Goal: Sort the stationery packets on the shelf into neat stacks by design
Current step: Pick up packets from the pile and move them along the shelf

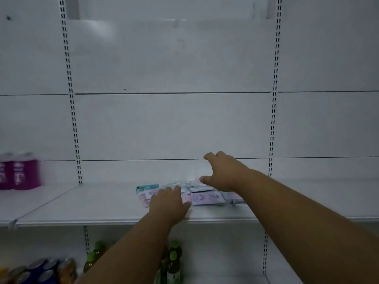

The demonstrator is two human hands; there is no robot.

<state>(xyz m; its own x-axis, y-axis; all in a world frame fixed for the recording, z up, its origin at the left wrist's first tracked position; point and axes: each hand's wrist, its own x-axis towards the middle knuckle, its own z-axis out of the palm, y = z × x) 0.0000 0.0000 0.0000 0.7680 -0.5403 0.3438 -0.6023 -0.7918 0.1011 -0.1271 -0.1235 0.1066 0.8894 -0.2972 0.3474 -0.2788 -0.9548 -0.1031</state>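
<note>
Several stationery packets [192, 193] scattered mid-shelf [102, 206], row running left to right. Left hand [168, 201] flat on left end, fingers straight, gripping nothing. Right hand [222, 173] spread, hovering just above right end, seemingly empty.

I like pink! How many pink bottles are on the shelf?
2. Both pink bottles stand side by side at the shelf's far left: one fully visible, one cut by the picture's edge. More may be out of view.
</note>
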